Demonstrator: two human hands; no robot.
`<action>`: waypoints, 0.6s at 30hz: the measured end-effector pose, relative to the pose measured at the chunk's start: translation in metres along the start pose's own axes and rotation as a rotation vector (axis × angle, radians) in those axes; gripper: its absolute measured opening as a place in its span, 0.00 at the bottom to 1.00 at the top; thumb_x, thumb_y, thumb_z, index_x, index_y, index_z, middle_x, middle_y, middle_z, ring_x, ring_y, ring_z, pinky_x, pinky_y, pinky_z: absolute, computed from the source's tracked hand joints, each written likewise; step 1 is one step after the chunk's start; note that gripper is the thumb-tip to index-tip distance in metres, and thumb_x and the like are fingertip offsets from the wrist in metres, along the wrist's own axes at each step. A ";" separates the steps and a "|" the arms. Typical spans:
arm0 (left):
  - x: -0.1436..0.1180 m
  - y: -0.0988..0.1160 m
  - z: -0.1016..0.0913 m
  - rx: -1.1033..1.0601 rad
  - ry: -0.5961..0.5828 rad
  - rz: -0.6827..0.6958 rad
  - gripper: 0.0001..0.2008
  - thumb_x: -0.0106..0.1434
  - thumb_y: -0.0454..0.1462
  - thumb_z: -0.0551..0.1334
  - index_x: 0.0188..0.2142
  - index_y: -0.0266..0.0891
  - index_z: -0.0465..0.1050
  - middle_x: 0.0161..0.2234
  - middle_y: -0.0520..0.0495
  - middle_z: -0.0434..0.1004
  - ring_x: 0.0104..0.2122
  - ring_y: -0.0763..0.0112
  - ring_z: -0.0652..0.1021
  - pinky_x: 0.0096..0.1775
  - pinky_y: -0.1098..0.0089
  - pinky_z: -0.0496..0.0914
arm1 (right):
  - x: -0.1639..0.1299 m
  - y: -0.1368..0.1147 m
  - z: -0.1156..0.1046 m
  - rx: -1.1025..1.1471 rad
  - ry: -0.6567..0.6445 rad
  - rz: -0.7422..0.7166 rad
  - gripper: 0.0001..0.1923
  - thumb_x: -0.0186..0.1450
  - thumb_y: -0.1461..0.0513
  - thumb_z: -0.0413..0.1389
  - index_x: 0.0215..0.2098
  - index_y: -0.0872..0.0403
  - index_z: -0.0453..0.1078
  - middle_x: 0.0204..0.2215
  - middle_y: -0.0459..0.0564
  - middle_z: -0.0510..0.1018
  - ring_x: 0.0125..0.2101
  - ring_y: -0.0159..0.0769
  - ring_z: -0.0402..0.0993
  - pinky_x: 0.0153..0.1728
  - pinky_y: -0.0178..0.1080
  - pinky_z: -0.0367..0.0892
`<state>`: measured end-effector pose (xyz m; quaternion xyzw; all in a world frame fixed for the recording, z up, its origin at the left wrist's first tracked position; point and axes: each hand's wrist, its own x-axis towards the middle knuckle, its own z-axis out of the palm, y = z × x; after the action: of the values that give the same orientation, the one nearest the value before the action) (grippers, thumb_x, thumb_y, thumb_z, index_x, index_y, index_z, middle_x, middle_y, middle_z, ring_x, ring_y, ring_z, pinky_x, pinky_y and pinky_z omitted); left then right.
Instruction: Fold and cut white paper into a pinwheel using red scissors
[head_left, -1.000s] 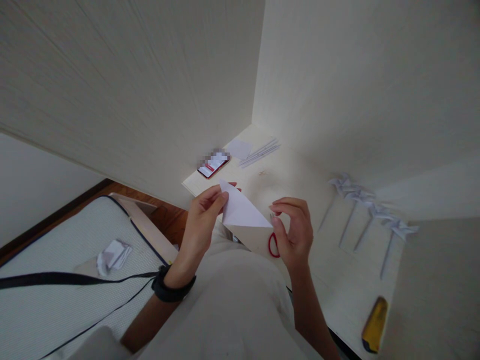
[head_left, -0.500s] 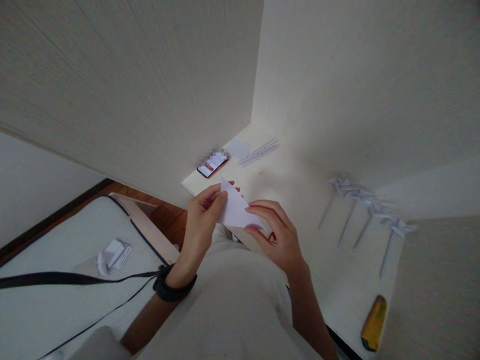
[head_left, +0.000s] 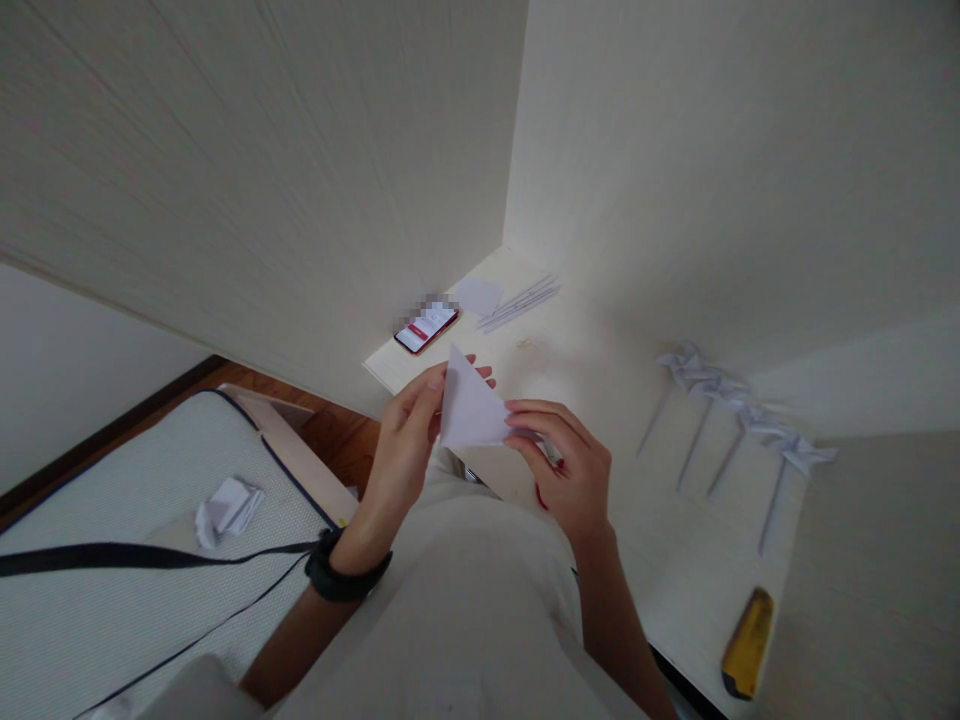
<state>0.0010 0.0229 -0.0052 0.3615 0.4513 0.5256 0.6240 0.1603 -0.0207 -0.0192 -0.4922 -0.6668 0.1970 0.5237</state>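
Note:
A white piece of paper folded into a triangle (head_left: 471, 405) is held in the air between both hands, over the near edge of the white tabletop (head_left: 630, 540). My left hand (head_left: 409, 425) grips its left edge, thumb in front and fingers behind. The right corner is pinched between the thumb and fingers of my right hand (head_left: 566, 465). Part of a red object (head_left: 541, 497) shows beside the right hand; most of it is hidden. Beyond the hands lie a phone (head_left: 426, 328), a flat white paper (head_left: 478, 296) and several thin white sticks (head_left: 519, 303).
Several paper pinwheels on sticks (head_left: 739, 410) lie along the table's right side. A yellow and black tool (head_left: 748, 645) rests at the near right corner. Walls close in behind and to the right. Folded papers (head_left: 231, 508) and a black strap (head_left: 150, 556) lie on a mattress at left.
The folded paper has turned a little and shifted slightly right, its upper corner now higher. My right hand has moved slightly right with its corner. Both hands keep hold.

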 end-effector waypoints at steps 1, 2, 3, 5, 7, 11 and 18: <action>0.000 0.001 0.000 -0.028 -0.033 -0.014 0.15 0.66 0.45 0.59 0.45 0.41 0.79 0.45 0.44 0.84 0.47 0.57 0.81 0.51 0.57 0.74 | 0.000 0.000 0.000 0.005 0.026 0.010 0.05 0.65 0.68 0.60 0.38 0.51 0.74 0.39 0.50 0.81 0.41 0.35 0.79 0.44 0.38 0.74; 0.000 0.001 0.001 -0.061 -0.071 -0.031 0.16 0.67 0.45 0.58 0.46 0.41 0.78 0.46 0.43 0.83 0.48 0.57 0.81 0.52 0.57 0.73 | 0.001 -0.001 0.000 0.009 0.052 0.018 0.05 0.65 0.68 0.60 0.36 0.51 0.74 0.39 0.50 0.82 0.40 0.35 0.79 0.43 0.38 0.75; -0.001 0.002 0.001 -0.096 -0.111 -0.048 0.16 0.67 0.45 0.57 0.47 0.42 0.78 0.48 0.43 0.82 0.48 0.57 0.80 0.52 0.58 0.73 | 0.001 -0.001 0.000 0.014 0.075 0.025 0.05 0.65 0.68 0.60 0.35 0.51 0.74 0.38 0.49 0.82 0.39 0.35 0.79 0.41 0.38 0.75; -0.001 0.003 0.001 -0.144 -0.171 -0.076 0.15 0.67 0.44 0.58 0.49 0.42 0.76 0.50 0.43 0.81 0.49 0.58 0.80 0.52 0.59 0.73 | 0.000 -0.002 0.000 0.025 0.119 0.038 0.06 0.64 0.68 0.60 0.33 0.51 0.74 0.37 0.48 0.82 0.37 0.35 0.79 0.39 0.39 0.75; -0.003 0.003 0.002 -0.138 -0.174 -0.080 0.16 0.66 0.43 0.60 0.50 0.41 0.75 0.51 0.42 0.80 0.49 0.58 0.80 0.52 0.60 0.73 | 0.000 -0.002 0.000 0.039 0.160 0.055 0.06 0.64 0.68 0.60 0.32 0.50 0.74 0.36 0.47 0.82 0.36 0.35 0.79 0.37 0.39 0.75; -0.005 0.003 0.003 -0.086 -0.141 -0.089 0.19 0.63 0.44 0.64 0.52 0.42 0.74 0.52 0.42 0.80 0.50 0.59 0.79 0.48 0.65 0.73 | -0.001 -0.004 0.001 0.067 0.255 0.091 0.06 0.64 0.66 0.59 0.32 0.50 0.73 0.35 0.47 0.80 0.36 0.35 0.77 0.34 0.38 0.74; -0.006 0.002 0.002 -0.113 -0.202 -0.108 0.20 0.61 0.46 0.66 0.52 0.45 0.75 0.49 0.44 0.81 0.48 0.61 0.78 0.46 0.68 0.71 | 0.000 -0.006 0.007 0.096 0.390 0.170 0.06 0.67 0.65 0.56 0.32 0.50 0.71 0.32 0.46 0.75 0.33 0.32 0.73 0.31 0.35 0.68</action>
<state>0.0023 0.0171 -0.0019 0.3521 0.3747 0.4767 0.7130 0.1519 -0.0216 -0.0173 -0.5499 -0.4989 0.1730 0.6472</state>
